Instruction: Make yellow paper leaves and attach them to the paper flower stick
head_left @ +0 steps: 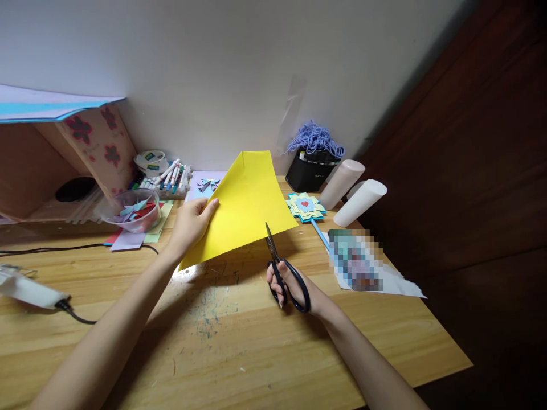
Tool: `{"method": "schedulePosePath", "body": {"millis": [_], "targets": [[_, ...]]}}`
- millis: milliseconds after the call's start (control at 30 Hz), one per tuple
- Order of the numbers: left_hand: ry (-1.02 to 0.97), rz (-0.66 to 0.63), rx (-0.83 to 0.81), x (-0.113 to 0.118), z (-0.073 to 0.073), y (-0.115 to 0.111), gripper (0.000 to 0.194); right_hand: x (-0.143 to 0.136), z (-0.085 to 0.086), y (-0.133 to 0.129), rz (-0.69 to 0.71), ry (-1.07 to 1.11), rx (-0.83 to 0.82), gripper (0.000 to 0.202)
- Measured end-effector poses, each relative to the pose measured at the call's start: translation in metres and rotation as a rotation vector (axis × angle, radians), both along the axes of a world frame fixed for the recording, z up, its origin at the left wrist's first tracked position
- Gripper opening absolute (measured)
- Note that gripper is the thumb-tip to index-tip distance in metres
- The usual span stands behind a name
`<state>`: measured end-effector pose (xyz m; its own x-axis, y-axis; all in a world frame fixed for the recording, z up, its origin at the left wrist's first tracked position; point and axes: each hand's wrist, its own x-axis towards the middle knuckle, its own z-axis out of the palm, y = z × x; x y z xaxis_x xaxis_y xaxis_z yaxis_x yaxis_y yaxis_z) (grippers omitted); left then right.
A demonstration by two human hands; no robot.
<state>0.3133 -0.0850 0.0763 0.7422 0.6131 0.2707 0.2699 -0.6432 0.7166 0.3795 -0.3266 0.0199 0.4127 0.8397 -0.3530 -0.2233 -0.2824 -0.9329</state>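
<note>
A large sheet of yellow paper (248,205) is raised above the wooden table, tilted, with a crease near its top corner. My left hand (192,225) grips its left edge, thumb on top and the other fingers hidden beneath. In my right hand (286,285) are black-handled scissors (301,293), fingers through the loops. The blades point up and meet the paper's lower edge, right of its middle; one blade shows over the sheet.
Left: a clear bowl (147,219) of paper scraps, markers (173,175), a white corded tool (36,287) and a decorated box (102,148). Right: a paper flower (305,206), a black pouch (310,171) with blue yarn, two white rolls (361,202) and a torn sheet (397,282).
</note>
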Motion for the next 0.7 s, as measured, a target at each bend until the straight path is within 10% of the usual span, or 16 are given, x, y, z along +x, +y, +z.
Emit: {"method": "schedulePosePath", "body": {"millis": [700], "targets": [[0.000, 0.005, -0.024, -0.001, 0.001, 0.003, 0.036, -0.003, -0.007, 0.005, -0.150, 0.026, -0.170, 0.064]]}}
